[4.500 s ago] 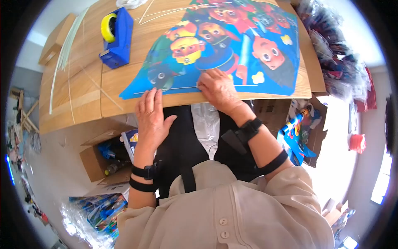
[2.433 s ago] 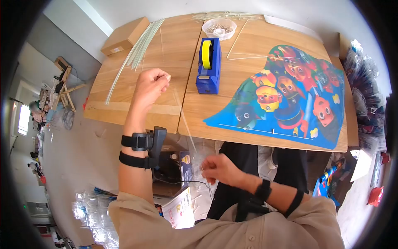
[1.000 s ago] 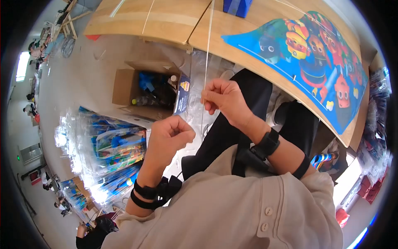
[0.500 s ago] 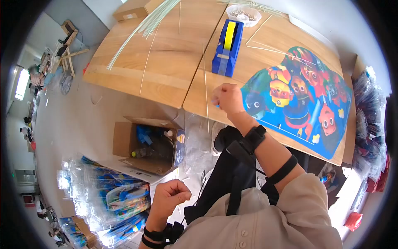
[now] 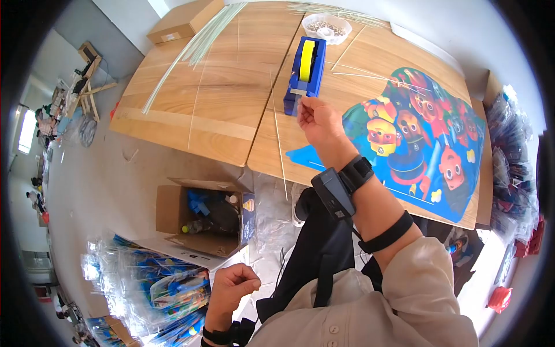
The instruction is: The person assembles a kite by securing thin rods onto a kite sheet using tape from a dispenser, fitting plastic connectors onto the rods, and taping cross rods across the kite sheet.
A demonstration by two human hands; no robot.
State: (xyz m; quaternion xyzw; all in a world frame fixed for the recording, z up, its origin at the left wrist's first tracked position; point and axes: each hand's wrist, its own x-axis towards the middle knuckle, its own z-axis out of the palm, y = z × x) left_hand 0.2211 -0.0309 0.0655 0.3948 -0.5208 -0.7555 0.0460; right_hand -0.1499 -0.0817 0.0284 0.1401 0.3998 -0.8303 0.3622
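Observation:
My right hand (image 5: 321,120) is at the front end of a blue tape dispenser (image 5: 315,75) on the table, its thumb and fingers pinched on the tape (image 5: 299,99) by the cutter. A yellow roll core (image 5: 307,61) sits in the dispenser. Beside that hand lies a printed sheet with cartoon characters (image 5: 428,136), partly covered by my forearm. My left hand (image 5: 234,287) hangs low in front of my body, fingers curled, with nothing visible in it. A thin rod (image 5: 277,136) lies to the left of the dispenser and sticks out past the table's front edge.
A bundle of pale thin rods (image 5: 202,43) lies near a cardboard box (image 5: 182,22). Behind the dispenser is a white tub of small parts (image 5: 338,34). An open carton (image 5: 170,211) and plastic-wrapped prints (image 5: 133,283) are on the floor. Bagged items (image 5: 506,162) line the right side.
My right hand has moved from the table's front up to the dispenser's tape end. My left hand stays low and curled. The view has shifted slightly.

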